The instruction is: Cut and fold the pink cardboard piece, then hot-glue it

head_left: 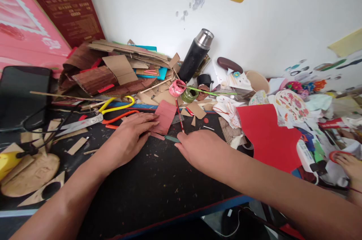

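My left hand [132,134] lies with its fingers stretched out over the left edge of a pinkish-red piece of card [165,116], pressing it to the black tabletop. A narrow pink strip [157,136] sits along the card's lower edge. In my right hand [198,147] is a thin grey-green blade [171,139], its tip pointing left and close to that strip. Whatever handle it has is hidden in my closed fingers. Just above my right hand, a slim red paintbrush [179,115] lies beside the card.
Scissors with yellow and orange handles [102,116] lie open to the left. Behind are cardboard scraps [120,69], small paint jars [177,87] and a black thermos [195,57]. A red sheet [268,134] is on the right. Another person's hand [349,164] shows at the right edge.
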The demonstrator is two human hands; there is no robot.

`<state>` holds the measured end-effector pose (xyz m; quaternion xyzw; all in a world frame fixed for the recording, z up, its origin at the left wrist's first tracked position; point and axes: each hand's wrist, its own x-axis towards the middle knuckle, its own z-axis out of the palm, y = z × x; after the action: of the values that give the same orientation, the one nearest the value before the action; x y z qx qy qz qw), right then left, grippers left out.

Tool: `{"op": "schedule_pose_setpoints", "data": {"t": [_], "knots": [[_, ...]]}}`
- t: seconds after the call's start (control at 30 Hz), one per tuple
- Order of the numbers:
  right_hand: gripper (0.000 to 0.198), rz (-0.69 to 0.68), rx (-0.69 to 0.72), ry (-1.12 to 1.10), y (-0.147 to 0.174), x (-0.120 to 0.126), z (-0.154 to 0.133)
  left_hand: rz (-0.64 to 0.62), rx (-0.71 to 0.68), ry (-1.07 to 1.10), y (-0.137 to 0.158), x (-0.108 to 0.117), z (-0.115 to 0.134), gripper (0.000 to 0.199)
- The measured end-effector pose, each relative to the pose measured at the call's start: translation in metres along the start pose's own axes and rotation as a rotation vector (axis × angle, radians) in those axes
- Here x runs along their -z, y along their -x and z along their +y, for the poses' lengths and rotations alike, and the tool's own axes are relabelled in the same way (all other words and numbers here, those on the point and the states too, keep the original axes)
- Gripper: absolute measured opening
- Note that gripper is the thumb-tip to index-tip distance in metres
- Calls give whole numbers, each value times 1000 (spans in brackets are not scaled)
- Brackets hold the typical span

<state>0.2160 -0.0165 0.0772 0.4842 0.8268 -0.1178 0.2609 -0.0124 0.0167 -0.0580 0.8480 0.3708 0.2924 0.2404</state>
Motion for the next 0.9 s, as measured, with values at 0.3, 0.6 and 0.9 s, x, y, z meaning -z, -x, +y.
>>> {"op": "schedule_pose_setpoints", "data": {"t": [0.3, 0.6, 0.9], "knots": [[31, 15, -18, -49, 3, -1, 10, 0, 7, 1, -1, 0, 1, 35], [31, 29, -34, -15, 7, 2, 4, 0, 6, 11, -1, -1, 0, 35], [31, -1, -36, -14, 10, 12, 4, 1, -5, 4, -2, 0, 1, 36]]}}
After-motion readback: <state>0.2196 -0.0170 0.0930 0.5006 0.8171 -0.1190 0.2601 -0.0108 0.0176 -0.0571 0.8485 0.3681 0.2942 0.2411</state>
